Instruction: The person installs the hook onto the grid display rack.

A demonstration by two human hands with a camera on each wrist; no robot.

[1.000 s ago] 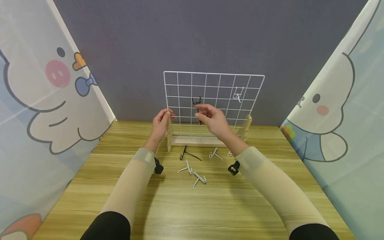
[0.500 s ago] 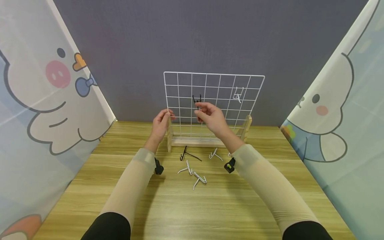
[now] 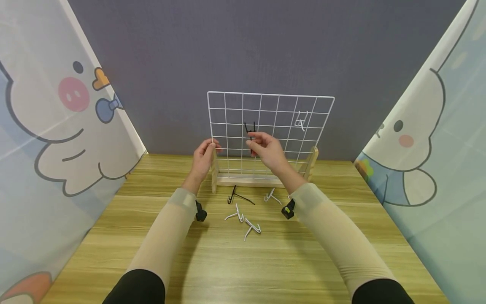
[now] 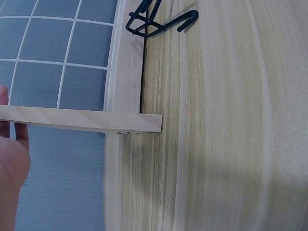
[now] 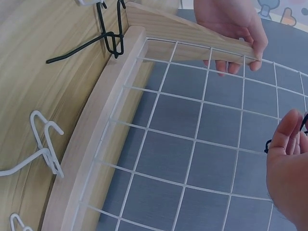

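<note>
A white wire grid panel (image 3: 270, 94) stands upright in a wooden stand (image 3: 248, 181). My left hand (image 3: 203, 156) grips the panel's left edge at the top of the wooden side post; in the left wrist view the post (image 4: 77, 118) hides part of its fingers. In front of the grid, left of its middle, my right hand (image 3: 268, 152) pinches a black wire hook (image 3: 254, 126). Its two prongs point up at a horizontal wire; whether they sit over that wire I cannot tell. A white hook (image 3: 301, 123) hangs on the grid's upper right.
Before the stand, a second black hook (image 3: 233, 195) lies on the wooden table (image 3: 228, 270). White hooks (image 3: 271, 194) lie near it, among them two closer to me (image 3: 252, 226). Another is partly hidden by my right wrist. A grey wall rises behind.
My right forearm and wrist have shifted a little left. The pinched black hook rose slightly, then dropped slightly, its prongs now more upright. My left hand has stayed put.
</note>
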